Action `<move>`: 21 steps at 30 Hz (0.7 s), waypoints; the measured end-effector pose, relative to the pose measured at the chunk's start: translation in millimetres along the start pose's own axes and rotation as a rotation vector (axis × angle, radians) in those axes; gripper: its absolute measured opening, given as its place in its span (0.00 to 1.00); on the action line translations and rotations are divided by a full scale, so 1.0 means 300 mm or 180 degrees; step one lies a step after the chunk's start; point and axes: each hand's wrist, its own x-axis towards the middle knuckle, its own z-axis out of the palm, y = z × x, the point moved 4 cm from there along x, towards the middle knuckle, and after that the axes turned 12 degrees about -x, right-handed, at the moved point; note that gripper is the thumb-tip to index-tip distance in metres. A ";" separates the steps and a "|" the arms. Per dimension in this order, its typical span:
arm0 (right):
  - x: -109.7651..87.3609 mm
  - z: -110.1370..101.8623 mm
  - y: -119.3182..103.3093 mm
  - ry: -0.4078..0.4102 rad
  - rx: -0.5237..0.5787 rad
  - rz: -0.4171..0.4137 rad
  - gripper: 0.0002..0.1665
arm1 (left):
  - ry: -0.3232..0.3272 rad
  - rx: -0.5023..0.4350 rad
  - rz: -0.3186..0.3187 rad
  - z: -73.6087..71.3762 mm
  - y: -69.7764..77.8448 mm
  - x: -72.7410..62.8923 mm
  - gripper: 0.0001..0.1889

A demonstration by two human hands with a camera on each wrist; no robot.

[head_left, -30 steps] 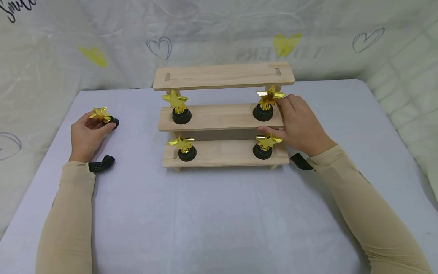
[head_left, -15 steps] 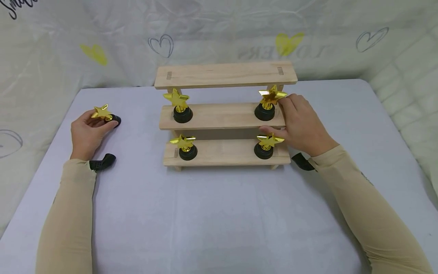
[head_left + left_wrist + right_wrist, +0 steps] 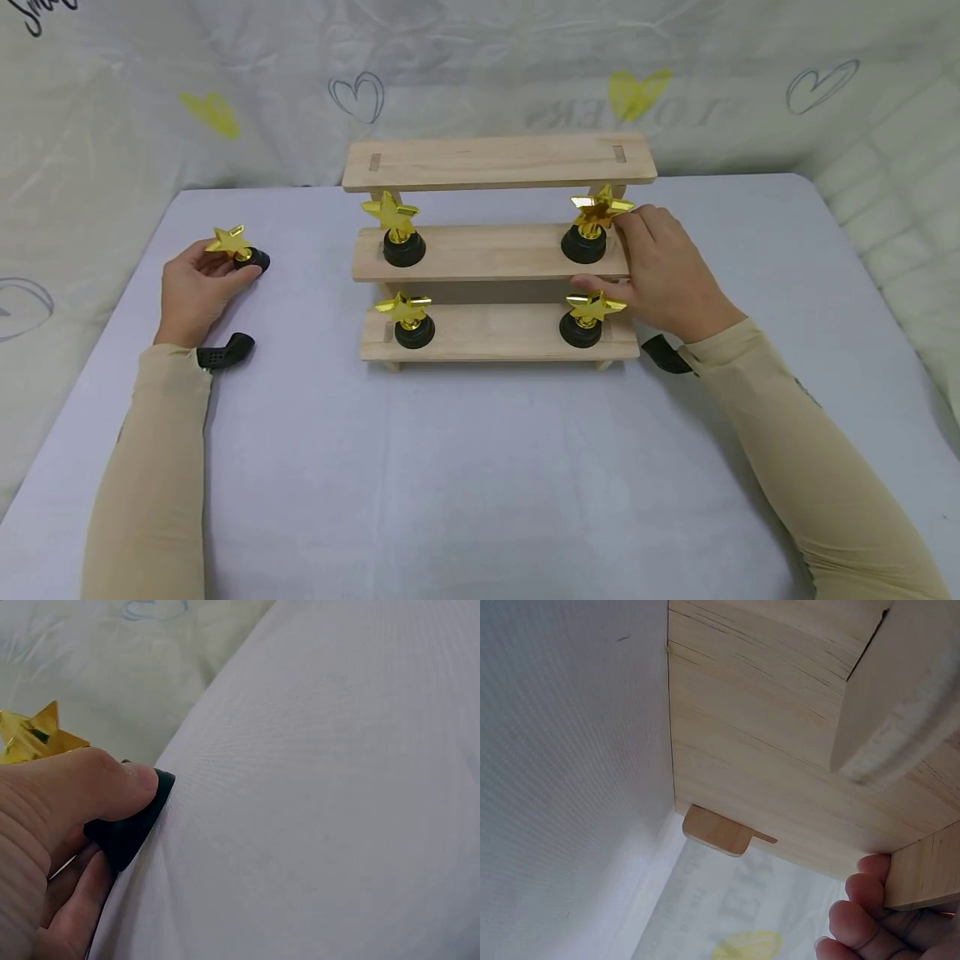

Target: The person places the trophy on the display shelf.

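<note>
My left hand (image 3: 193, 292) pinches a small gold star trophy (image 3: 231, 242) by its black base at the table's left side. In the left wrist view the thumb presses on the black base (image 3: 133, 832), which is tilted close over the cloth. At the right end of a three-tier wooden shelf (image 3: 495, 252), my right hand (image 3: 670, 279) grips the side, thumb in front. Its fingertips (image 3: 853, 921) curl by a wooden upright in the right wrist view. Star trophies stand at both ends of the middle tier (image 3: 393, 215) and the bottom tier (image 3: 407, 312).
A white cloth covers the table (image 3: 480, 475). Behind it hangs a pale sheet (image 3: 480, 75) printed with hearts and lettering. The shelf's top board (image 3: 498, 162) bears nothing. Black wrist cameras sit below both hands.
The scene slides slightly right and up in the head view. Both hands keep their holds, and the shelf and its trophies stay as they were.
</note>
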 end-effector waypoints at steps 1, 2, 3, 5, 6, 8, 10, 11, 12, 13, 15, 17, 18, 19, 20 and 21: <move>-0.001 0.001 0.000 0.0004 0.0005 -0.0004 0.59 | 0.0017 -0.0030 0.0006 0.001 0.003 -0.002 0.38; -0.001 0.002 0.001 0.0010 0.0010 -0.0006 0.58 | 0.0029 -0.0090 0.0019 0.002 0.006 -0.004 0.38; -0.002 0.002 0.001 0.0016 0.0013 -0.0010 0.58 | 0.0043 -0.0152 0.0040 0.002 0.008 -0.006 0.37; -0.002 0.003 0.001 0.0031 0.0015 -0.0017 0.58 | 0.0048 -0.0277 0.0079 0.003 0.013 -0.010 0.35; -0.002 0.003 0.000 0.0038 0.0010 -0.0023 0.58 | 0.0041 -0.0329 0.0096 0.004 0.015 -0.012 0.35; -0.001 0.003 0.000 0.0048 -0.0002 -0.0034 0.58 | 0.0029 -0.0405 0.0121 0.006 0.016 -0.012 0.33; 0.000 0.003 -0.001 0.0055 -0.0002 -0.0042 0.57 | 0.0021 -0.0456 0.0115 0.008 0.015 -0.010 0.33; 0.000 0.004 0.000 0.0055 -0.0003 -0.0051 0.57 | 0.0017 -0.0474 0.0103 0.009 0.015 -0.009 0.33; 0.000 0.005 0.000 0.0054 -0.0003 -0.0053 0.57 | 0.0007 -0.0491 0.0092 0.012 0.015 -0.008 0.34; 0.001 0.006 0.000 0.0054 0.0000 -0.0051 0.57 | -0.0002 -0.0517 0.0079 0.015 0.016 -0.006 0.34; 0.001 0.008 0.001 0.0050 -0.0004 -0.0045 0.58 | -0.0027 -0.0571 0.0056 0.026 0.021 -0.002 0.35; 0.002 0.011 0.001 0.0034 -0.0020 -0.0039 0.58 | -0.0055 -0.0611 0.0023 0.036 0.025 0.000 0.36; 0.002 0.012 0.000 0.0026 -0.0027 -0.0033 0.58 | -0.0061 -0.0622 0.0006 0.040 0.026 0.000 0.36; 0.003 0.014 -0.001 0.0016 -0.0026 -0.0028 0.59 | -0.0063 -0.0644 -0.0013 0.043 0.027 0.001 0.36; 0.004 0.016 -0.002 0.0007 -0.0016 -0.0018 0.59 | -0.0061 -0.0658 -0.0028 0.045 0.029 0.000 0.36; 0.005 0.017 -0.004 -0.0002 -0.0004 -0.0007 0.59 | -0.0063 -0.0706 -0.0045 0.046 0.030 -0.001 0.35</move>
